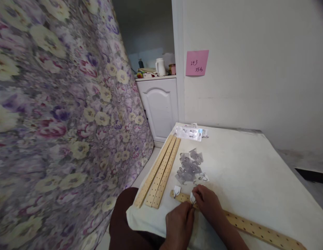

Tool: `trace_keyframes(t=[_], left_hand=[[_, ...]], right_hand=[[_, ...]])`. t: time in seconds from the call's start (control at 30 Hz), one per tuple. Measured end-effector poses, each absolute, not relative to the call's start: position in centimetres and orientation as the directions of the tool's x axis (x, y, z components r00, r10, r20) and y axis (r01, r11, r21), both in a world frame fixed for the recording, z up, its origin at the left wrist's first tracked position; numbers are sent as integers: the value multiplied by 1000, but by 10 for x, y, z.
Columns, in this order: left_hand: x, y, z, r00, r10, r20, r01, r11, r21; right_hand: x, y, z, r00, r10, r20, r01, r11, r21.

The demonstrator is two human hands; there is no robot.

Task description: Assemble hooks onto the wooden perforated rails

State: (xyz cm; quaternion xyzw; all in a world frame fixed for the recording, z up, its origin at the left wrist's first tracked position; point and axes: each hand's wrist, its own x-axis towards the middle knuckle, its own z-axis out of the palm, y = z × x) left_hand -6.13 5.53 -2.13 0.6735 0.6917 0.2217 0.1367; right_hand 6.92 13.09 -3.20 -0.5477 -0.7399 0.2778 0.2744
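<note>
A long wooden strip with rows of holes (255, 230) lies across the near edge of the white table (250, 166). Both hands meet at its left end. My left hand (179, 222) and my right hand (207, 201) have their fingers pinched together around a small white hook (192, 198) that sits on the strip. A second white hook (176, 190) stands at the very end of the strip, just left of my hands. A pile of clear hooks (189, 167) lies just beyond them.
Three more holed wooden strips (159, 173) lie side by side along the table's left edge. A clear packet (189, 133) rests at the far edge. A flowered cloth (59, 114) hangs on the left. A pink note (197, 63) sticks to the wall.
</note>
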Motion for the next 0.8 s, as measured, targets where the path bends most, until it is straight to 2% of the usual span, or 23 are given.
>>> trace_keyframes(t=[0.33,0.53,0.8], left_hand=[[-65,57,-31,-39,992,123,876,-25,482],[-64,57,-32,-43,991,126,877,-23,480],[-64,57,-34,-33,986,161,887,-45,460]], right_hand=[[73,131,-31,-283,954,94,636,260,-727],[73,129,-25,-266,963,40,617,201,-761],[72,126,-18,-243,969,39,612,185,-769]])
